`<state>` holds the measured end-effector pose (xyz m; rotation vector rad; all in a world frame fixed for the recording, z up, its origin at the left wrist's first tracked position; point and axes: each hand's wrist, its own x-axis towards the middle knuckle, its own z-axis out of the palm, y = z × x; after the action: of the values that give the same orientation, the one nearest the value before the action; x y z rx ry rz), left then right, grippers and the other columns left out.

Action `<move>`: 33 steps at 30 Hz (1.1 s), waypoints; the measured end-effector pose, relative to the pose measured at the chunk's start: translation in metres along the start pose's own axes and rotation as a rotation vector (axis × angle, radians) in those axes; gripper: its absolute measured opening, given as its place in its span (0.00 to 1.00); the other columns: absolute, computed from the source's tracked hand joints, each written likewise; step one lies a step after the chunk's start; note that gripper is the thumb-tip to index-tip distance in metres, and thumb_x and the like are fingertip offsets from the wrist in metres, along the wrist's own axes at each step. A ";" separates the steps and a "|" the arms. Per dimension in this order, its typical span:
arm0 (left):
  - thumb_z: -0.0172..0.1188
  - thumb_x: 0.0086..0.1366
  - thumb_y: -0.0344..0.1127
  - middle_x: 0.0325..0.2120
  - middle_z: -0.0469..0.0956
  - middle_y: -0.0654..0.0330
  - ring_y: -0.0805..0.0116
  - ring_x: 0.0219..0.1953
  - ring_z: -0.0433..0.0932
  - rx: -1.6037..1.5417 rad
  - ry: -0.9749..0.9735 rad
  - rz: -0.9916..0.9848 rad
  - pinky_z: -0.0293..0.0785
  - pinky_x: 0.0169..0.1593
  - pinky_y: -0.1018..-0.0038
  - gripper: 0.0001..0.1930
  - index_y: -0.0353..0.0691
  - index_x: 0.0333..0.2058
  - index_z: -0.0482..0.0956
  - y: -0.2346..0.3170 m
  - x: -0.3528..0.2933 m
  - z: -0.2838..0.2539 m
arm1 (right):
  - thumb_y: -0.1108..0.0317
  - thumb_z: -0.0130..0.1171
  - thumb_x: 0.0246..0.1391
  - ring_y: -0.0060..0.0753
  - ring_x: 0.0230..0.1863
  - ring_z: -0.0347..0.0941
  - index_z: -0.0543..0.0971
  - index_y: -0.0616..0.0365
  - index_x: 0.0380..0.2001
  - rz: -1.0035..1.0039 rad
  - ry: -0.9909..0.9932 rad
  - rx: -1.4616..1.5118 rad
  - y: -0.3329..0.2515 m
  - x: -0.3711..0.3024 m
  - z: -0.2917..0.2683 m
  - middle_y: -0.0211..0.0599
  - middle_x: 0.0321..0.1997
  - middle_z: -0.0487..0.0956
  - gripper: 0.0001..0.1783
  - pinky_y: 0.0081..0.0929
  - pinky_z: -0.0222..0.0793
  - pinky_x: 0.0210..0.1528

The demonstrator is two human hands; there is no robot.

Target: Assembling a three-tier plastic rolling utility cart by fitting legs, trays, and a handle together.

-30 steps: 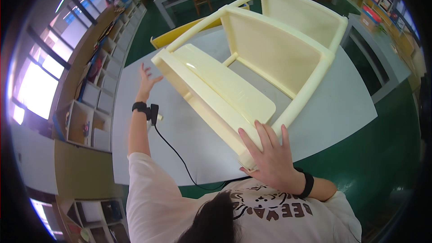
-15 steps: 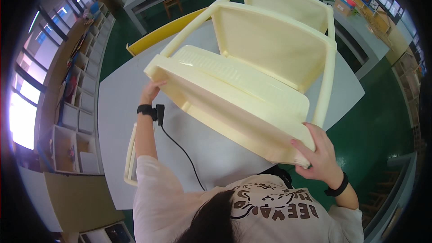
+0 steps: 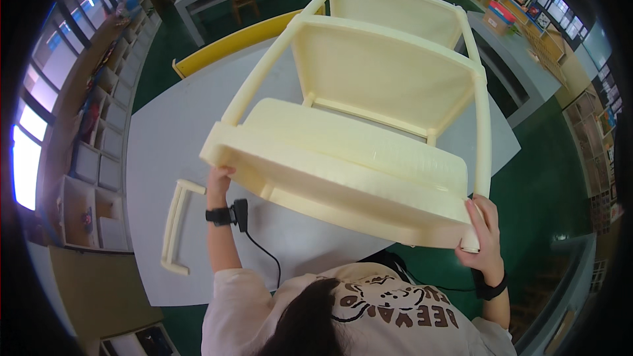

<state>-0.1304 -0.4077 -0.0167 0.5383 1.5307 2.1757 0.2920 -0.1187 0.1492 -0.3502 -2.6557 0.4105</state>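
Tiered cream rack (image 3: 349,135) over the counter (image 3: 168,128). Forearms (image 3: 223,250) extended forward, well apart. Left hand (image 3: 218,181), partly hidden, fingers gripping the near left corner from below; right hand (image 3: 486,234), fingers wrapped around the near right corner. Rack extends beyond both hands.

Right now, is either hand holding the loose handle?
No: the loose handle lies on the table, while the left hand and right hand hold the shelf unit.
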 end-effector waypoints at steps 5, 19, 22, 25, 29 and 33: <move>0.56 0.32 0.27 0.36 0.69 0.61 0.67 0.41 0.66 -0.039 0.180 0.042 0.61 0.44 0.74 0.29 0.36 0.42 0.66 -0.005 -0.071 0.000 | 0.74 0.53 0.14 0.52 0.45 0.60 0.67 0.63 0.42 -0.135 -0.043 0.060 0.026 -0.002 -0.009 0.47 0.43 0.63 0.37 0.38 0.58 0.46; 0.53 0.37 0.28 0.37 0.69 0.59 0.63 0.42 0.65 0.000 0.441 0.130 0.60 0.46 0.71 0.25 0.35 0.41 0.66 0.004 -0.210 0.072 | 0.70 0.55 0.17 0.45 0.49 0.57 0.66 0.60 0.44 -0.376 -0.159 -0.120 0.098 0.068 -0.024 0.40 0.45 0.65 0.38 0.49 0.43 0.53; 0.56 0.37 0.27 0.36 0.69 0.60 0.66 0.42 0.65 0.153 0.369 -0.106 0.59 0.45 0.73 0.26 0.36 0.41 0.66 0.002 -0.222 0.075 | 0.70 0.58 0.18 0.46 0.49 0.56 0.65 0.56 0.46 -0.420 -0.121 -0.136 0.122 0.092 -0.024 0.39 0.46 0.65 0.39 0.43 0.47 0.52; 0.60 0.36 0.29 0.39 0.68 0.59 0.67 0.45 0.63 0.424 0.145 -0.259 0.56 0.48 0.74 0.30 0.36 0.44 0.64 0.022 -0.213 0.096 | 0.71 0.59 0.19 0.45 0.47 0.58 0.64 0.55 0.47 -0.435 -0.085 -0.227 0.137 0.116 -0.027 0.39 0.46 0.65 0.40 0.36 0.51 0.51; 0.65 0.33 0.33 0.45 0.64 0.56 0.66 0.50 0.60 0.572 -0.162 -0.012 0.54 0.52 0.72 0.36 0.36 0.46 0.62 0.032 -0.191 0.130 | 0.72 0.59 0.20 0.40 0.44 0.60 0.62 0.52 0.49 -0.361 -0.134 -0.266 0.180 0.146 -0.029 0.38 0.43 0.67 0.42 0.30 0.54 0.47; 0.64 0.35 0.32 0.48 0.61 0.55 0.64 0.51 0.59 0.433 -0.257 0.046 0.53 0.53 0.71 0.35 0.35 0.47 0.62 0.035 -0.179 0.164 | 0.67 0.61 0.27 0.40 0.32 0.69 0.61 0.46 0.49 -0.163 -0.116 -0.266 0.213 0.170 -0.027 0.40 0.29 0.73 0.38 0.31 0.64 0.34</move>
<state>0.1031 -0.3878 0.0560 0.9575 1.8567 1.7201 0.1929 0.1365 0.1641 -0.1911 -2.8310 0.0265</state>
